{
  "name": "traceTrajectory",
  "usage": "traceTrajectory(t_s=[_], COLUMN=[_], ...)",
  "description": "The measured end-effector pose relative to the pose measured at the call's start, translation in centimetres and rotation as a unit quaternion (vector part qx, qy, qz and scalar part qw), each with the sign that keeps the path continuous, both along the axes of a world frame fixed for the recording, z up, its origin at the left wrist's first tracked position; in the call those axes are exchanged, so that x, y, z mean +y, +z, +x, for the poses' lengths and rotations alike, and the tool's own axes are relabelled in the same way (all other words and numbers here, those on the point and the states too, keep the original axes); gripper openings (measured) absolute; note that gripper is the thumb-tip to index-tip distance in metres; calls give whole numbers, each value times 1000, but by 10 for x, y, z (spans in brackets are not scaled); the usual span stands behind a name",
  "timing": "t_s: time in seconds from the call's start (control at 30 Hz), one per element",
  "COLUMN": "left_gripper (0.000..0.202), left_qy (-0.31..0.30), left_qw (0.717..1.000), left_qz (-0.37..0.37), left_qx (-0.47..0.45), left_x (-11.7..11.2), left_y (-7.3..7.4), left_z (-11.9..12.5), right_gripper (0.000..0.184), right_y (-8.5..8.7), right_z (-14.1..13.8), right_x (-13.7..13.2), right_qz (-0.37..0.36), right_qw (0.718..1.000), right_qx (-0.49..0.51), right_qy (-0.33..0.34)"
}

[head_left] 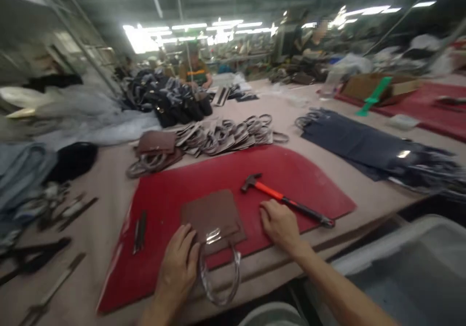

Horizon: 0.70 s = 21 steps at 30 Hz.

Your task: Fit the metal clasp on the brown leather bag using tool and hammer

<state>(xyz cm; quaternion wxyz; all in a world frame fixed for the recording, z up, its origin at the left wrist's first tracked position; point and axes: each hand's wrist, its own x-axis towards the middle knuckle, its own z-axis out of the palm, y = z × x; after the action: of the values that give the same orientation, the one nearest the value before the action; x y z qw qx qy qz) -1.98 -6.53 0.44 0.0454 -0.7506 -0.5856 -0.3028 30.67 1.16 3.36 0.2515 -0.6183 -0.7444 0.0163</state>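
Observation:
A brown leather bag piece [213, 214] with a shiny metal fitting lies on a red mat [167, 199]. Its plastic-wrapped loop handle [221, 299] hangs toward me over the table's front edge. My left hand [178, 260] rests at the left edge of the piece, fingers stretched forward and touching it. To the right, my right hand [280, 224] is on the mat with its fingers curled in; whatever they may hold is hidden. Just beyond it lies a claw hammer [269, 190] with an orange and black handle. Some short metal punches [139, 231] lie on the mat's left side.
Behind the mat are a folded brown bag [156, 144] and a row of handled pieces [225, 136]. Dark blue pieces [357, 136] are stacked at right. Tools [54, 287] lie at left. A plastic bin [411, 267] stands front right. Other people work farther back.

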Motion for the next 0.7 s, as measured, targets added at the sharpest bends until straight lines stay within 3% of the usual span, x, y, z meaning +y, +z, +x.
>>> traceTrajectory(t_s=[0.2, 0.43, 0.7], left_gripper=[34, 35, 40], left_qy=[18, -5, -30], left_qw=[1000, 999, 998], left_qz=[7, -9, -42], left_qx=[15, -30, -41], left_x=[-19, -27, -39], left_y=[10, 14, 25], left_z=[19, 14, 10], right_gripper=[27, 25, 28], right_y=[1, -4, -11], right_z=[4, 4, 3], right_x=[0, 2, 12], right_qz=[12, 60, 30], right_qw=[1000, 997, 999], right_qx=[-15, -38, 34], right_qy=[0, -8, 10])
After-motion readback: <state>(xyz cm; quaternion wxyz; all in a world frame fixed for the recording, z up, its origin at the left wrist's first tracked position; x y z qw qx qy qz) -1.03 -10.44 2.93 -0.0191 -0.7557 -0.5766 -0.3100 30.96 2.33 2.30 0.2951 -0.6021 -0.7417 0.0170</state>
